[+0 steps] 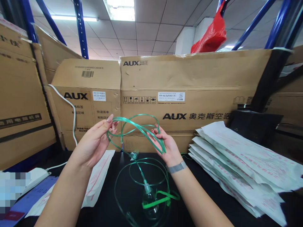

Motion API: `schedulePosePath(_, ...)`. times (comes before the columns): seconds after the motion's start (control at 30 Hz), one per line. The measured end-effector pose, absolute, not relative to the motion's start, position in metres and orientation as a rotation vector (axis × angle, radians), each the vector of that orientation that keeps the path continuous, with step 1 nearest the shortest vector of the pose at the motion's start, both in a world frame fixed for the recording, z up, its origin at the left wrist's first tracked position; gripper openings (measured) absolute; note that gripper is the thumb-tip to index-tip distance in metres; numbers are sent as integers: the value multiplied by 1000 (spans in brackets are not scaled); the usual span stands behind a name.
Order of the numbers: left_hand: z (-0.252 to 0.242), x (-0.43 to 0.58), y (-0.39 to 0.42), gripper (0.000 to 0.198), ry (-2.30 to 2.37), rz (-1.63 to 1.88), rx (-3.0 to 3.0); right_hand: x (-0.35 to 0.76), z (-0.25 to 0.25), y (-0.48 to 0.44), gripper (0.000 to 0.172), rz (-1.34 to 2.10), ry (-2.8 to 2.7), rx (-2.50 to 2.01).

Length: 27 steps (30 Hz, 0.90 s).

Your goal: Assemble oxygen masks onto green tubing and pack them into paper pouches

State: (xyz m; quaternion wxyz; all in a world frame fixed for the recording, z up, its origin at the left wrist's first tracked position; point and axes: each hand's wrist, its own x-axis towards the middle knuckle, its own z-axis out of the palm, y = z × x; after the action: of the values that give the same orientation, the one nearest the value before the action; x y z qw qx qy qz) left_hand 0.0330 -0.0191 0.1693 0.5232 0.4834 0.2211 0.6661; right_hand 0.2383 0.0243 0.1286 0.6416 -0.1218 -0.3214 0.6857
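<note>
Left hand (94, 142) raised, fingers pinched around loops of clear green tubing (139, 126), pale pink long nails (110, 118) showing. Right hand (163, 142) raised too, fingers curled under the same tubing, loops gathered across them. Grey mesh wristband (176, 167) on right wrist. Tubing hanging from both hands down to a clear oxygen mask (149, 205) lying on black tabletop (123, 167), bright green strap (161, 198) across it, small clear connector (134, 155) partway along, more soft loops around the mask.

Behind, large brown cardboard boxes (180, 75) printed "AUX" in black, plus Chinese brand text, partly cut off at right. White sticker (171, 96) reading "KFR-46G/BpR3AES1(B1)", with "25" in a circle; barcode sticker (87, 74) on the left box top, number too small to read with certainty. Handling icons printed along the box front.

To the right, stack of flat white paper pouches (239, 167), red print, too small to read. Under left forearm, white sheet with red print (99, 179). Far left, blue folder (30, 195), white cable (74, 119) against cardboard. Overhead, red plastic bag (210, 33), blue steel rack posts (80, 28).
</note>
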Motion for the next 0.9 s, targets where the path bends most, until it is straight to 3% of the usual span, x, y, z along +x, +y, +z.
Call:
schedulePosePath(0.33,169,36,-28,16,632,1324,1247,241,129,25,41,1559,-655,-223)
schedulePosePath(0.9,168,31,-20,15,582,1404,1249,242,138,17,43,1425,-582,-173)
